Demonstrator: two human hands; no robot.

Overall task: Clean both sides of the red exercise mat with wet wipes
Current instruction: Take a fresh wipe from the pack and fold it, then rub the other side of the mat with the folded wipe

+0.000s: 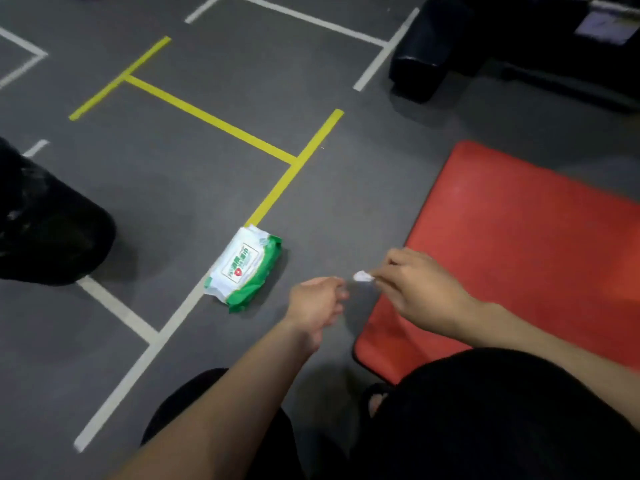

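- The flat red foam exercise mat (519,254) lies on the grey floor (173,168) at right of frame.
- The right hand (419,292) pinches a small white wet wipe (363,276); the left hand (317,303) is loosely curled, empty, just beside it.
- The green-and-white wipes pack (244,268) sits at centre.
- Judged step: unfolding the wipe; next, spread it and press it onto the mat.

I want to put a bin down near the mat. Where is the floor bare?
Bare grey floor lies between the wipes pack and the red mat, beyond the hands, and inside the yellow tape lines. It is crowded near the left hand and right hand, which pinches a white scrap, and by the black bag.
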